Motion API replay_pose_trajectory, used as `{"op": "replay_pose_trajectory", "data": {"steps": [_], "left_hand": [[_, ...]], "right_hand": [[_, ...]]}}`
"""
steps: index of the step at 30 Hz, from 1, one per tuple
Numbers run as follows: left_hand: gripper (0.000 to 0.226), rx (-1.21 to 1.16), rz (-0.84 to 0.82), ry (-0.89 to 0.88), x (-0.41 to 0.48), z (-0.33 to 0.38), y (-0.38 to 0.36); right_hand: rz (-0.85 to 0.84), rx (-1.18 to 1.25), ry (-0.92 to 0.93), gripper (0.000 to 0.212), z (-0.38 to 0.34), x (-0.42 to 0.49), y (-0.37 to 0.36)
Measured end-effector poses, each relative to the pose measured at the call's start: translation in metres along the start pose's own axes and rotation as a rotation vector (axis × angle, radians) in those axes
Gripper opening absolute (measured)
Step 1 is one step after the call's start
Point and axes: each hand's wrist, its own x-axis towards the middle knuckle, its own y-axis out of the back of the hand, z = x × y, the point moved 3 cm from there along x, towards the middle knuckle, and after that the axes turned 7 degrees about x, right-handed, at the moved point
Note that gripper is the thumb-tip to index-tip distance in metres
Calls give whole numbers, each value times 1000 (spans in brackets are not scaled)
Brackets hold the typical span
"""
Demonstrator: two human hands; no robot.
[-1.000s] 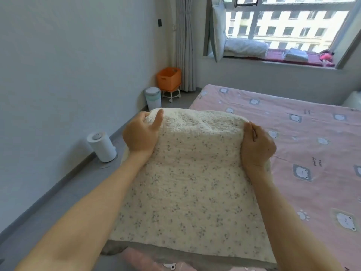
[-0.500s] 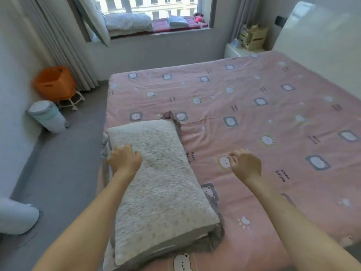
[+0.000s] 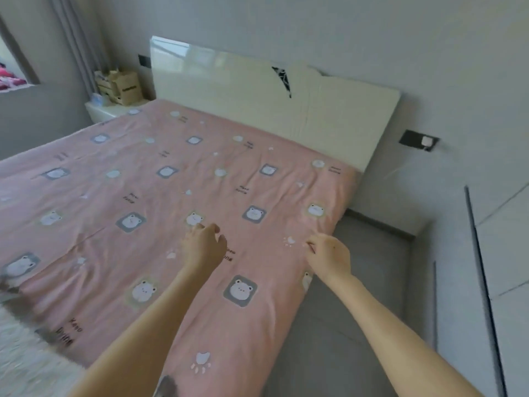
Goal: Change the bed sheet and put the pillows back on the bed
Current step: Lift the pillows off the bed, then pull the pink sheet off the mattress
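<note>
Sheet on; I'm at edge-smoothing, pillow not yet placed.
Sheet lies spread up to the headboard, lightly creased. Left hand hovers over it, fingers loosely curled, empty; right hand sits at the sheet's side edge, pinching or just touching I can't tell. Pillow is blurred at lower left. Next, I reckon: pull edge taut, then pillow to headboard.

matt cloth sheet, seemingly glossy headboard
</note>
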Motion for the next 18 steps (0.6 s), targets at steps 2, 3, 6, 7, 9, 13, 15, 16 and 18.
{"op": "replay_pose_trajectory", "data": {"steps": [2, 3, 6, 7, 9, 13, 15, 16, 18], "left_hand": [[32, 5, -22, -78, 19, 71, -24], [32, 2, -33, -112, 28, 105, -35], [31, -15, -58, -204, 56, 196, -66], [31, -14, -66, -221, 65, 223, -73], [31, -3, -97, -233, 84, 270, -86], [32, -38, -115, -269, 137, 343, -105], [31, -40, -110, -274, 169, 371, -116], [31, -34, -108, -273, 187, 383, -123], [30, -31, -112, -274, 225, 404, -141]], "right_hand": [[32, 17, -66, 26, 56, 17, 31], [41, 24, -97, 26, 82, 25, 46], [73, 27, -166, 24, 157, 54, 85], [83, 25, -186, 24, 179, 65, 97], [119, 36, -230, 24, 219, 89, 117], [144, 61, -305, 23, 277, 143, 135], [138, 68, -339, 22, 300, 174, 134], [130, 72, -356, 22, 310, 190, 131], [104, 83, -379, 21, 332, 223, 120]]}}
